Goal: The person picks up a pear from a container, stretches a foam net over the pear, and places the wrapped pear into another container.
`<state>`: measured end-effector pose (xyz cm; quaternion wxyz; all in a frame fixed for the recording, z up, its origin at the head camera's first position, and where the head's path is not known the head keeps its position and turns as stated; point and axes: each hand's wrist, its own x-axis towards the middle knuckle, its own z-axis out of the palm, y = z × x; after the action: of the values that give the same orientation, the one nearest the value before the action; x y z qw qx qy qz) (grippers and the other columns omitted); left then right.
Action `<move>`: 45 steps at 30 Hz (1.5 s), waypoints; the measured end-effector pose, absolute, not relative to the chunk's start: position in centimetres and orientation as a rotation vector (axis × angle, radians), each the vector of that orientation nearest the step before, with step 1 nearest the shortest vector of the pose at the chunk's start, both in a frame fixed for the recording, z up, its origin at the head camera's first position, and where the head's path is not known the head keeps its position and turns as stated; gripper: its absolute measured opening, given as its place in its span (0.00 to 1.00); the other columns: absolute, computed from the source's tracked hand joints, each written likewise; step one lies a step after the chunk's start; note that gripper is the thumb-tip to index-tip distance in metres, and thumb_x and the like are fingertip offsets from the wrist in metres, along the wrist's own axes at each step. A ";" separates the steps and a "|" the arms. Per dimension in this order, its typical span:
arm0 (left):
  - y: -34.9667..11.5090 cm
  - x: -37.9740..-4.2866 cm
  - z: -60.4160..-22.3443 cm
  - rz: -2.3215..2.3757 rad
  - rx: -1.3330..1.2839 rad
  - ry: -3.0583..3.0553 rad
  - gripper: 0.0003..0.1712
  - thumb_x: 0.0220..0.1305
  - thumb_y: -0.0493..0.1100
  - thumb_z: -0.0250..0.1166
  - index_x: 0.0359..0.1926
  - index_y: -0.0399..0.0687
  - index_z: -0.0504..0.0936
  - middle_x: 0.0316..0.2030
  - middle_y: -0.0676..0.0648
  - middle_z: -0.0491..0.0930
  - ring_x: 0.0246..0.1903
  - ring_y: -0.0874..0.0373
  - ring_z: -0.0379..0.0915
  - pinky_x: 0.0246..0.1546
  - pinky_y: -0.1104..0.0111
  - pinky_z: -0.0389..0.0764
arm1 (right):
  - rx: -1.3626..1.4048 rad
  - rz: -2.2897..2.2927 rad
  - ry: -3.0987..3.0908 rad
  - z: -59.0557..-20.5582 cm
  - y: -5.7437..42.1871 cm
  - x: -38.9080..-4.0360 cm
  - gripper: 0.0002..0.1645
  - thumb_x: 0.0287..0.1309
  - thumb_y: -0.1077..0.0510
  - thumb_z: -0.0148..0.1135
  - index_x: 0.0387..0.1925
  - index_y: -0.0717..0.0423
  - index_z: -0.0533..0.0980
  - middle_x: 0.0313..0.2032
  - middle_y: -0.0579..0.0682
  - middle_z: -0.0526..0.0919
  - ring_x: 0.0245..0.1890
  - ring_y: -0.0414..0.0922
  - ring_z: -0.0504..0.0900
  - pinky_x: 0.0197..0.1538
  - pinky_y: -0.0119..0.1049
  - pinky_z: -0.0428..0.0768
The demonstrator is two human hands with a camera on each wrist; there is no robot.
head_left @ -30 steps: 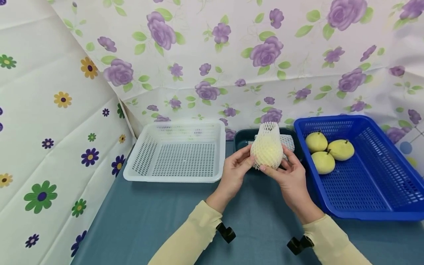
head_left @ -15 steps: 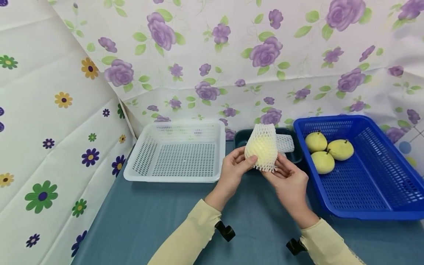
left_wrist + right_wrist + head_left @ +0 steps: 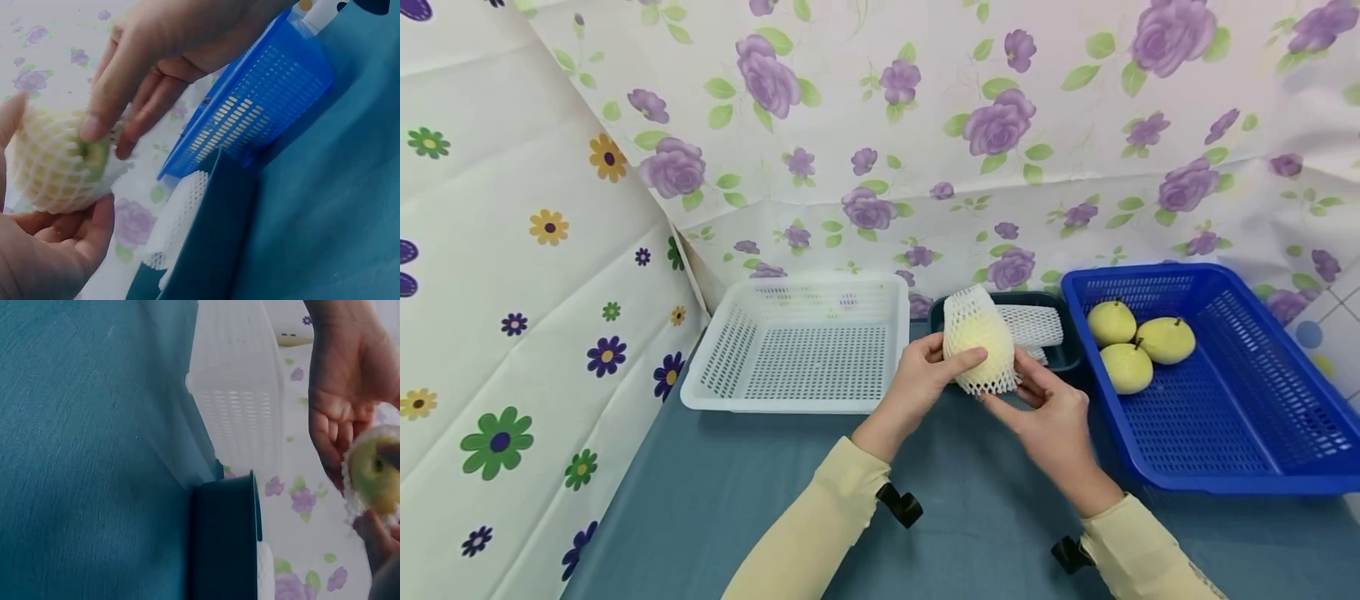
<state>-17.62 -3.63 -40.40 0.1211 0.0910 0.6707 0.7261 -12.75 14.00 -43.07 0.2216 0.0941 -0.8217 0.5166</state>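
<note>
A yellow-green pear (image 3: pixel 985 337) in a white foam net sleeve (image 3: pixel 964 302) is held up over the front of a dark green tray (image 3: pixel 1066 360). My left hand (image 3: pixel 917 371) grips it from the left, thumb across the netting. At the lower right, my right hand (image 3: pixel 1051 417) pinches the sleeve's open edge. In the left wrist view, the right thumb (image 3: pixel 94 127) lies at the sleeve's edge beside the pear's bare end. From the right wrist, that bare end (image 3: pixel 369 478) shows inside the net. More folded foam nets (image 3: pixel 1033 325) lie in the tray.
On the left stands a white perforated basket (image 3: pixel 797 405). A blue basket (image 3: pixel 1217 479) on the right holds three bare pears (image 3: pixel 1126 368). The teal-covered table (image 3: pixel 760 492) lies in front, with flowered sheets (image 3: pixel 820 108) behind and at the left.
The netted pear has shifted left and tilted, its narrow net end leaning left. My right hand has moved from the pear's side down to the sleeve's lower edge.
</note>
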 end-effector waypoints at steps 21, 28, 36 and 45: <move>-6.1 -17.6 -38.6 1.841 0.369 2.152 0.28 0.47 0.57 0.73 0.50 0.62 0.78 0.44 0.52 0.80 0.44 0.55 0.77 0.41 0.62 0.81 | 0.267 1.775 -2.286 -40.8 13.5 -13.0 0.35 0.47 0.57 0.72 0.59 0.50 0.73 0.53 0.51 0.80 0.48 0.46 0.83 0.43 0.31 0.81; -7.0 -17.5 -38.3 1.849 0.334 2.170 0.26 0.48 0.50 0.74 0.51 0.60 0.77 0.44 0.52 0.81 0.43 0.55 0.78 0.42 0.59 0.81 | 0.342 1.677 -2.308 -42.5 12.7 -14.2 0.35 0.45 0.50 0.72 0.58 0.38 0.72 0.52 0.43 0.80 0.46 0.38 0.82 0.45 0.33 0.81; -9.3 -18.2 -38.9 1.804 0.290 2.273 0.31 0.42 0.59 0.75 0.50 0.63 0.77 0.44 0.53 0.80 0.43 0.56 0.78 0.43 0.56 0.81 | 0.424 1.654 -2.315 -43.1 11.0 -14.7 0.33 0.48 0.47 0.70 0.59 0.36 0.71 0.52 0.42 0.80 0.45 0.37 0.83 0.44 0.34 0.82; -13.1 -19.0 -39.0 1.863 0.141 2.450 0.32 0.41 0.64 0.73 0.48 0.59 0.78 0.43 0.52 0.79 0.42 0.55 0.77 0.43 0.57 0.80 | 0.433 1.638 -2.450 -44.5 8.7 -14.8 0.24 0.53 0.42 0.64 0.54 0.37 0.76 0.47 0.40 0.83 0.44 0.38 0.83 0.43 0.29 0.82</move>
<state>-19.00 -13.12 -38.98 0.0304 0.0456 0.7949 0.6043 -14.81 8.66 -44.51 0.0815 0.1450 -0.8197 0.5482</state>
